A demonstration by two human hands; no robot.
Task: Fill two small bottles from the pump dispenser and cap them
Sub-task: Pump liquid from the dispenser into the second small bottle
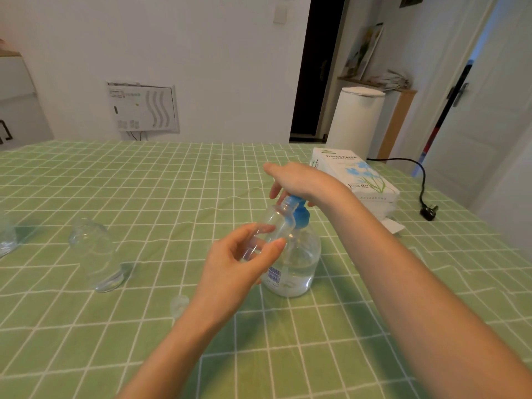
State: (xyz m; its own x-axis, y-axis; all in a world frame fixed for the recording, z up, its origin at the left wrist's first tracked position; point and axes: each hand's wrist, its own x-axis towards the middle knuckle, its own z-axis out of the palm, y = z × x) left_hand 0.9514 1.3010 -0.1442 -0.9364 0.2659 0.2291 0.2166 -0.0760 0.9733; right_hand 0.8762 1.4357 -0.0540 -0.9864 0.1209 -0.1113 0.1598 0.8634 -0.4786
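White wall (201, 53), dark doorway (313, 67), white door (475, 110)

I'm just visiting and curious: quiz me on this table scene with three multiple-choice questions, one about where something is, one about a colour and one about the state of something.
1. Where is the tissue pack relative to the dispenser?
A. Behind it, to the right
B. In front of it, to the left
C. Under it

2. What colour is the pump?
A. Red
B. Blue
C. Black

3. How is the bottle in the left hand?
A. Capped and upright
B. Uncapped and tilted, mouth by the spout
C. Lying flat on the table

Answers:
1 A: the pack lies farther back on the right.
2 B: the pump head is plainly blue.
3 B: the bottle's open neck leans against the blue spout.
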